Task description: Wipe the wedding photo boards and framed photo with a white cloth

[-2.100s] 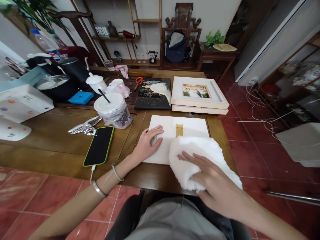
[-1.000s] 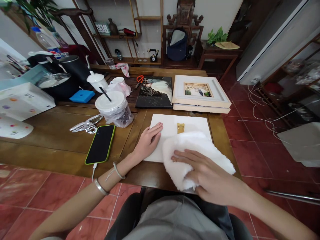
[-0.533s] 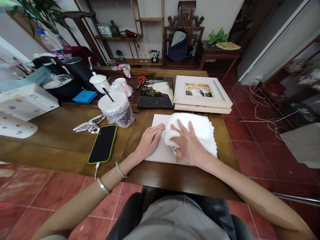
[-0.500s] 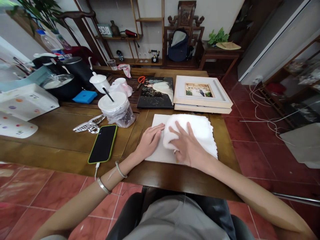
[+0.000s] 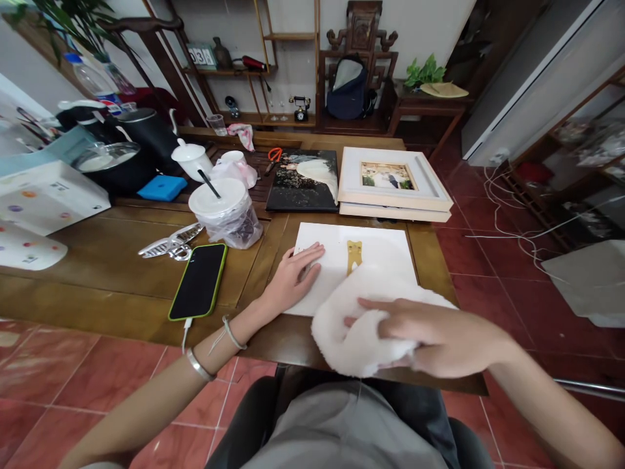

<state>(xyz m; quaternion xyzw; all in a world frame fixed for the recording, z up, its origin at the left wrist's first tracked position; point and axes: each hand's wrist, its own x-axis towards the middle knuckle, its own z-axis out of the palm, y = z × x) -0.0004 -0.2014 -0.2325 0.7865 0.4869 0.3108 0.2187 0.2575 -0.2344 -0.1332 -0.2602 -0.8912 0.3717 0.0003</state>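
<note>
A flat white board [image 5: 325, 236] lies near the table's front edge, with a gold-coloured metal fitting [image 5: 354, 253] on its upper middle. My left hand [image 5: 295, 277] rests flat on the board's left side, fingers stretched out and holding nothing. Over the board's lower right, my right hand [image 5: 420, 332] grips a fluffy white cloth [image 5: 342, 332], bunched up between thumb and fingers. The cloth covers the lower part of the fitting and hangs over the table's front edge.
Behind the board lie a black photo panel [image 5: 305, 182] and stacked white picture frames [image 5: 395, 153]. To the left are a phone [image 5: 198, 281] on a cable, silver scissors [image 5: 170, 241], a lidded cup [image 5: 224, 212] with a straw, and a blue box [image 5: 162, 187].
My right hand has closed on the cloth and drawn it off the board's upper part towards me, uncovering the gold fitting. My left hand has stayed in place.
</note>
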